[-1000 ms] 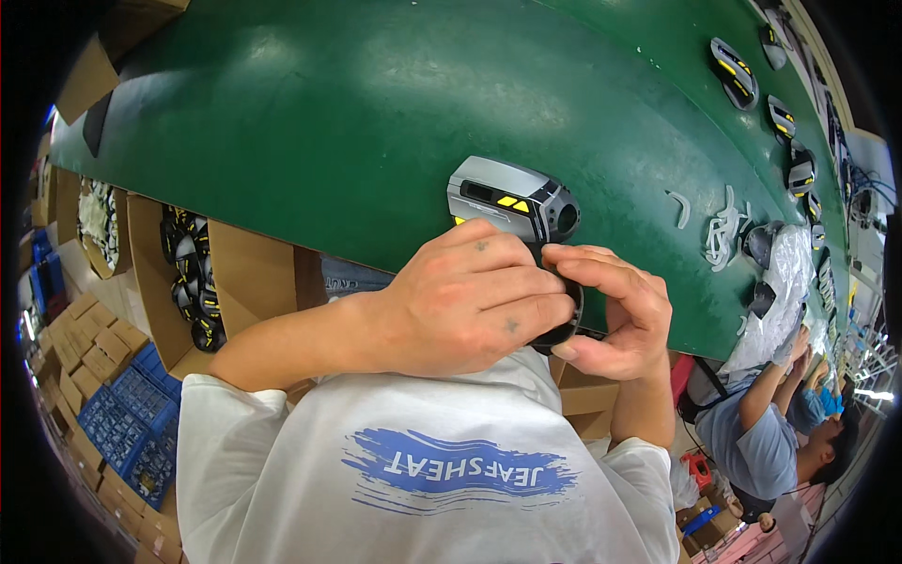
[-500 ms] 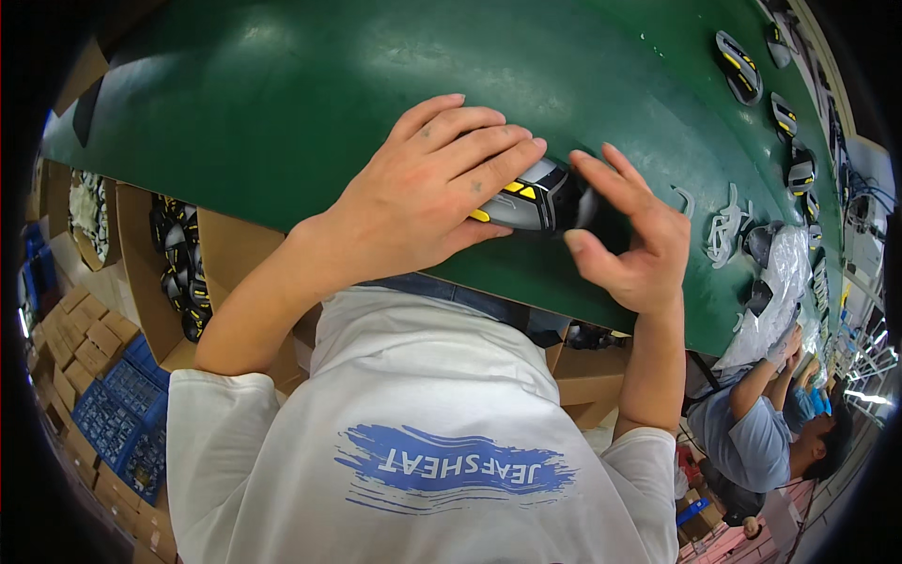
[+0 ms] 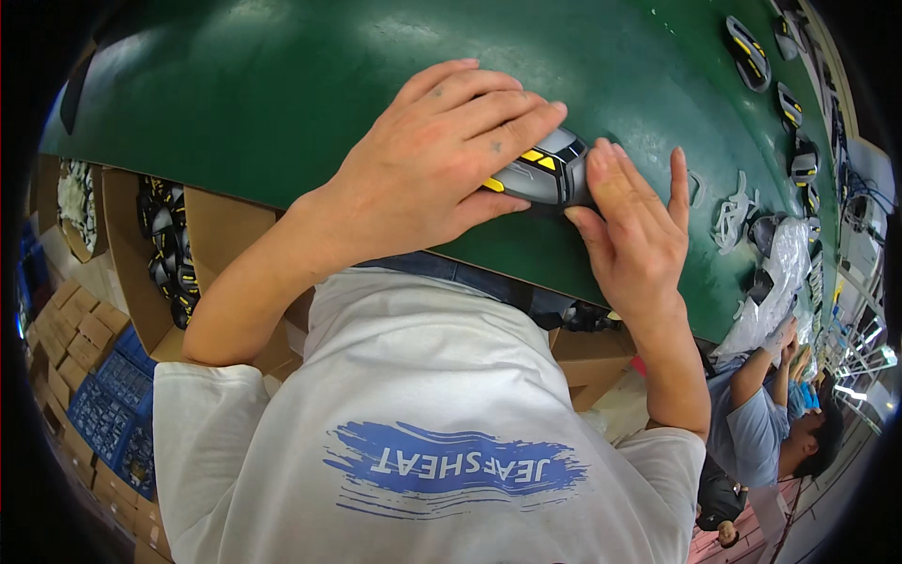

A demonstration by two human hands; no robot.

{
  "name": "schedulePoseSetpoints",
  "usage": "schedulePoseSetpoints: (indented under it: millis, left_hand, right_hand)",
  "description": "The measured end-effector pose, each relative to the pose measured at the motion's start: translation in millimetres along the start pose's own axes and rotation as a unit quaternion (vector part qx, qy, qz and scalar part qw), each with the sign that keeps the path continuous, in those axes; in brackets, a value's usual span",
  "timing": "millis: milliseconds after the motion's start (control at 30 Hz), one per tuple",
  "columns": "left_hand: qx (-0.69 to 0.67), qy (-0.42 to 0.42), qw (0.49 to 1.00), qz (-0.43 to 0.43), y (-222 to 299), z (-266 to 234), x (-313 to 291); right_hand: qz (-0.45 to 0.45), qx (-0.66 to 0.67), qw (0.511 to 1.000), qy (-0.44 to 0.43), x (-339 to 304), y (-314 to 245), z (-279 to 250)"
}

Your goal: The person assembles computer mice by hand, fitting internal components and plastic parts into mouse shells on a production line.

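Note:
A grey and black rounded housing with yellow inserts point(image 3: 545, 179) rests on the green tabletop near its front edge; its exact kind cannot be made out. My left hand point(image 3: 437, 160) lies over its left part, fingers along the far side and thumb on the near side, and covers much of it. At the dark right end my right hand point(image 3: 644, 216) closes in, with the thumb on the near side and fingers pressed together on the far side. The little finger stands out, away from the others.
Similar housings point(image 3: 749, 54) lie in a row along the right of the green table point(image 3: 282, 103). White looped strips point(image 3: 735, 214) and clear plastic bags point(image 3: 782, 282) are nearer me. Cardboard boxes point(image 3: 225, 244) stand below the front edge. Co-workers point(image 3: 752, 423) sit at the right.
The right hand has gone from spread around the housing's end to closed on it. Both hands and the housing sit slightly farther up in the picture.

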State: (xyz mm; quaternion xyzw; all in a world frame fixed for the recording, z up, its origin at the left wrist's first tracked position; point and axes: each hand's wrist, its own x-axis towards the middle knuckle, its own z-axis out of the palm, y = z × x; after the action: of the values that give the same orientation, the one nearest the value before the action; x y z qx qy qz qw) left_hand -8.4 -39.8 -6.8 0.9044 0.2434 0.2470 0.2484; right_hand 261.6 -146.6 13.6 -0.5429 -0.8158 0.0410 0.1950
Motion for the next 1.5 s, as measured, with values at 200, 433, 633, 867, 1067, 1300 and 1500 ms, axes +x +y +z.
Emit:
schedulePoseSetpoints:
  millis: [200,433,633,867,1067,1300,1500]
  left_hand:
    - [0.009,0.013,1.0,-0.009,0,3,-6]
    - [0.011,0.024,0.999,-0.026,0,4,-7]
    - [0.051,0.003,0.997,-0.052,-4,1,-12]
    - [0.007,0.002,0.999,-0.051,1,-5,-4]
    - [-0.318,-0.069,0.923,-0.204,28,-35,-8]
    - [-0.352,0.335,0.83,-0.273,-6,-105,-168]
    - [0.133,0.439,0.689,-0.561,-100,-149,-452]
  right_hand:
    - [-0.009,-0.101,0.993,-0.061,27,-24,-36]
    - [0.083,0.041,0.984,0.15,100,-14,-9]
    - [0.109,0.143,0.965,0.189,124,0,32]
    - [0.085,0.304,0.948,0.033,54,17,-1]
    - [-0.022,0.257,0.949,0.181,16,-12,6]
    - [-0.053,0.243,0.961,0.12,9,-8,-22]
    - [0.451,-0.051,0.862,0.227,-152,96,-87]
